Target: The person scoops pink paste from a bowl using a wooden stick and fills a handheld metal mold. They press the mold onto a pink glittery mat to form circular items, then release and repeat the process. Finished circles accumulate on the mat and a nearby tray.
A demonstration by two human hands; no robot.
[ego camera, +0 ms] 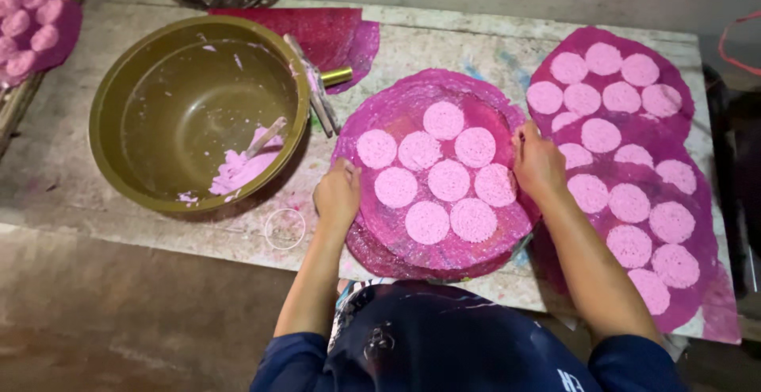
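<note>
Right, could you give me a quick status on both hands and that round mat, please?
Left hand and right hand grip opposite edges of round magenta mat. Eight pink discs on it. Olive bowl close on left.

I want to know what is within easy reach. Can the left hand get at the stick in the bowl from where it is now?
Probably yes. The left hand rests on the edge of the round mat, close beside the bowl. The bowl is open on top, and nothing lies between the hand and the stick except the rim.
</note>
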